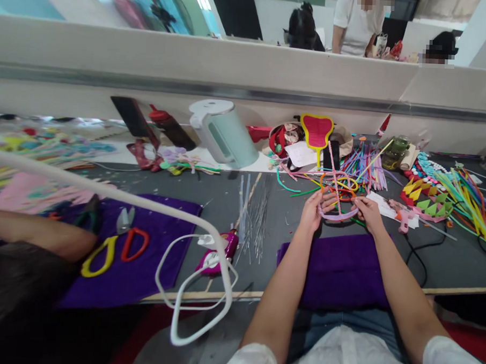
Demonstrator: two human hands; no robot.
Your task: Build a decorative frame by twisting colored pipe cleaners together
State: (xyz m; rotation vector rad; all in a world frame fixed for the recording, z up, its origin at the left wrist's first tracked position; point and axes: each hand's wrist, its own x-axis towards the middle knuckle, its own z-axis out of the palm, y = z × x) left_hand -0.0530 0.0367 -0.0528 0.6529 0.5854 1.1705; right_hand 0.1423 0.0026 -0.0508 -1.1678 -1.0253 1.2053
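My left hand [312, 209] and my right hand [366, 211] both pinch a pink pipe-cleaner frame [338, 214], held just above the grey table [226, 203]. One pink stem rises from the frame towards the back. Beneath and behind it lie orange and yellow pipe-cleaner loops [341, 186]. A purple cloth [336, 269] lies under my forearms at the table's front edge.
A pink glue gun [402, 216] lies to the right, thin wires [253, 214] and another glue gun [218, 250] to the left. A mint kettle [225, 130], a red fan shape [316, 131] and colourful pipe cleaners [468, 197] crowd the back. A co-worker's arm [39, 235] rests left near scissors [115, 246].
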